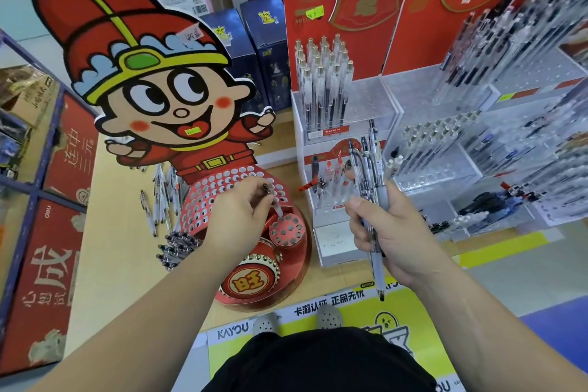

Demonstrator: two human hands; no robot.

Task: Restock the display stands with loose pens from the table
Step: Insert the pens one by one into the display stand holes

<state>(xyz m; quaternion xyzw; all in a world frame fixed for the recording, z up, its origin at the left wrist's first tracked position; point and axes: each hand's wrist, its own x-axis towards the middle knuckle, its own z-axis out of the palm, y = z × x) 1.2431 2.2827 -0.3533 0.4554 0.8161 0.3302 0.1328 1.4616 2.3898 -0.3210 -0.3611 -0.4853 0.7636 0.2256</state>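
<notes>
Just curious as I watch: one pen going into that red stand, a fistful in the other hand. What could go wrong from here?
1. The left hand pinches a pen slanted over the small round holder; it may miss the hole.
2. The right hand grips a fanned bundle of pens; one might slip out.
3. The left forearm passes close to the pile of pens on the table and could scatter it.

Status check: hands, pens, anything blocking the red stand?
Left hand pinches one pen, tip at the small round holder. Right hand grips a pen bundle. Holder holes unobstructed.
</notes>
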